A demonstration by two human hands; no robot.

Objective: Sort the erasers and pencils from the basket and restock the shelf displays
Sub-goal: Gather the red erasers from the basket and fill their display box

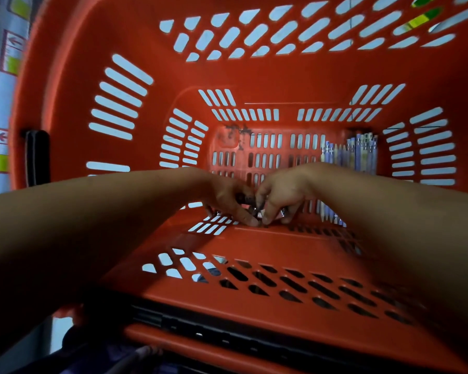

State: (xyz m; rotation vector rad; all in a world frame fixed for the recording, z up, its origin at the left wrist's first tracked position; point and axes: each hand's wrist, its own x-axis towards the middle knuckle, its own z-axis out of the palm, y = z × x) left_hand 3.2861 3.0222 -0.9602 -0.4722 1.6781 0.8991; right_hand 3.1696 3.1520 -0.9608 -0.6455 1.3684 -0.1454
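Note:
I look down into a deep red plastic basket (pixel 281 82) with slotted walls. Both my arms reach to its bottom. My left hand (pixel 227 195) and my right hand (pixel 284 193) meet near the front of the floor, fingers curled around several small dark and white items, apparently erasers (pixel 256 211), partly hidden under the fingers. A row of pale purple and cream pencils (pixel 360 155) lies along the right side of the basket floor, their tips (pixel 330 214) showing beside my right wrist.
The basket's black handle hinge (pixel 37 155) sits on the left rim, and a black handle bar (pixel 214 330) runs along the near rim. Shelf labels with red arrows (pixel 3 147) show at far left. Pale floor shows through the slots.

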